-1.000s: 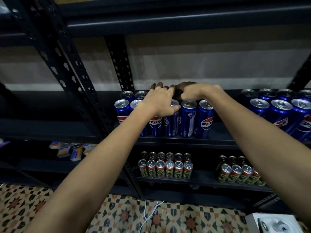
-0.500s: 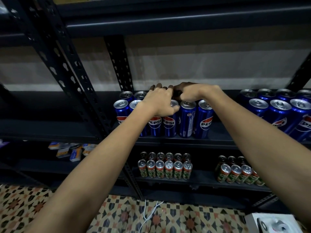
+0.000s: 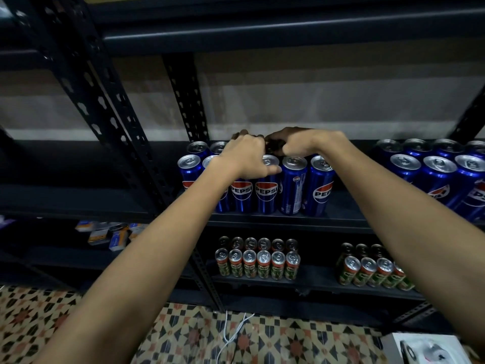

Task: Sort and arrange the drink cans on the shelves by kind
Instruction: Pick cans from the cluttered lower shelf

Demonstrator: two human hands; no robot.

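My left hand point(image 3: 246, 158) and right hand point(image 3: 299, 143) curl over the Pepsi cans point(image 3: 265, 190) near the middle shelf's point(image 3: 341, 206) front edge; what they pinch, I can't tell. A careless shove could topple the front row off.

I have just one view, from the camera worn on the person's head. It looks forward and down at the dark metal shelves point(image 3: 288, 220), close enough that both forearms stretch in from the bottom corners. The left grip point(image 3: 246, 158) and right grip point(image 3: 301, 143) meet near the middle of the picture; below them the patterned floor point(image 3: 39, 316) fills the bottom edge.
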